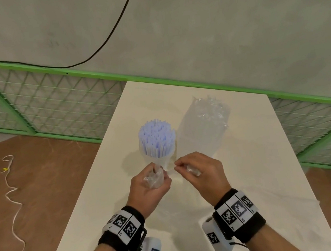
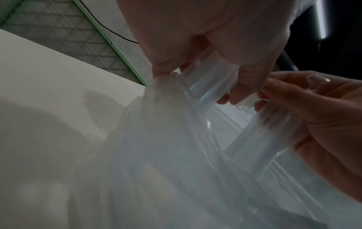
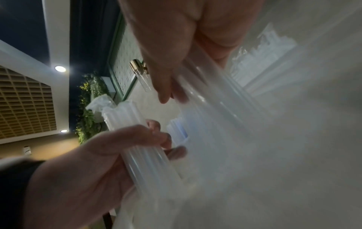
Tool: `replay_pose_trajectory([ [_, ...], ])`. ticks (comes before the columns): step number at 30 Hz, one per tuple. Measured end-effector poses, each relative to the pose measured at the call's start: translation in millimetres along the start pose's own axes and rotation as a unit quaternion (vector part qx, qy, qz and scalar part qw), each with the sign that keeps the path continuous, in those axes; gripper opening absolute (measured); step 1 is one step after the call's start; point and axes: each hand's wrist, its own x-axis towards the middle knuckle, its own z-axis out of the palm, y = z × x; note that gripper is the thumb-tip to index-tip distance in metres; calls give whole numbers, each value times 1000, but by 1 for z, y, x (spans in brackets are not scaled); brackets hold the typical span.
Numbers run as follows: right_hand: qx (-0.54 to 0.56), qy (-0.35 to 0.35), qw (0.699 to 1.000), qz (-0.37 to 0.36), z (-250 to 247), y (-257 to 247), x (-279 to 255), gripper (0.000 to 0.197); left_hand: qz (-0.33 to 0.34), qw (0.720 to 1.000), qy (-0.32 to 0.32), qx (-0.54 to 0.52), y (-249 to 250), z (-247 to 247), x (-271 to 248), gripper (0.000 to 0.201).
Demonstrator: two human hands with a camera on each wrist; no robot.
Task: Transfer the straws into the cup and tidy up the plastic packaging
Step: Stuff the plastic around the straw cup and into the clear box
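Observation:
A clear cup (image 1: 166, 161) packed with white and pale-blue straws (image 1: 157, 139) stands upright mid-table. Just in front of it, my left hand (image 1: 156, 175) grips a bunched roll of clear plastic packaging (image 1: 154, 179). Close to its right, my right hand (image 1: 183, 167) pinches another bunched part of the film (image 1: 193, 170). The left wrist view shows the film (image 2: 176, 155) hanging down from both hands. In the right wrist view the left hand's fingers (image 3: 156, 136) are curled round the rolled film (image 3: 141, 155). A second crumpled clear bag (image 1: 204, 124) lies right of the cup.
The white table (image 1: 130, 223) runs away from me, with its left edge near the cup. A green mesh fence (image 1: 54, 109) stands behind and to the sides. A white cord (image 1: 12, 196) lies on the brown floor at left.

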Motion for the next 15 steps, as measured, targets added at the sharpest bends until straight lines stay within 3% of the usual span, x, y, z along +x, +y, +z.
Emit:
replay_pose_trajectory([
  [4, 28, -14, 998, 56, 3, 9, -14, 16, -12, 1000, -8, 8, 0, 4, 1, 19],
  [10, 55, -36, 995, 74, -1, 11, -9, 10, -20, 999, -6, 39, -3, 5, 4, 19],
  [15, 84, 66, 988, 116, -43, -5, 29, 14, -33, 999, -8, 21, -7, 1, 7, 19],
])
